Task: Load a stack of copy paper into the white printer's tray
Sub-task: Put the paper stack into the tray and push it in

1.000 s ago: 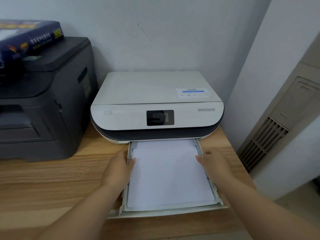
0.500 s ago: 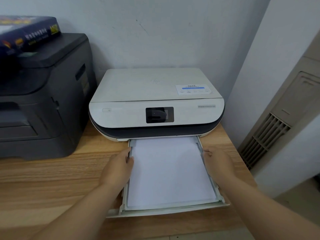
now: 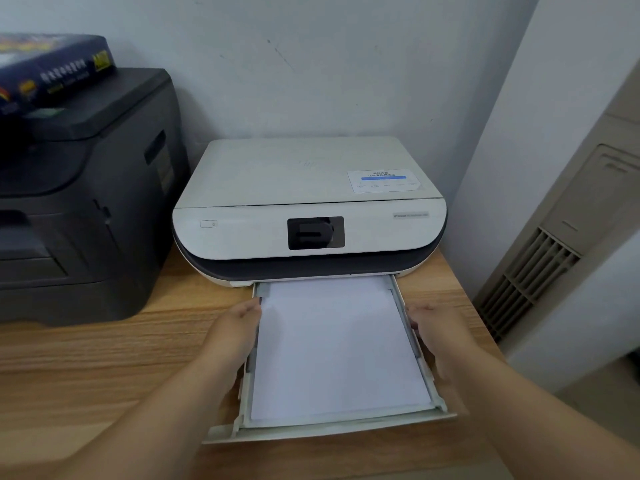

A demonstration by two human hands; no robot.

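Note:
The white printer [image 3: 308, 206] sits on a wooden desk against the wall, its tray [image 3: 329, 432] pulled out toward me. A stack of white copy paper [image 3: 336, 348] lies flat inside the tray. My left hand [image 3: 232, 334] rests against the tray's left side rail, fingertips at the paper's left edge. My right hand [image 3: 438, 337] presses on the right side rail, just outside the paper's right edge. Neither hand lifts anything.
A large dark grey printer [image 3: 79, 202] stands at the left, with a wrapped dark blue paper ream [image 3: 48, 71] on top. The wooden desk [image 3: 97, 362] ends at the right near a beige floor unit with vents [image 3: 540, 271].
Both hands slid slightly toward me and outward along the tray's sides. My right fingers left the paper's edge and now sit on the rail. The view shifted a little.

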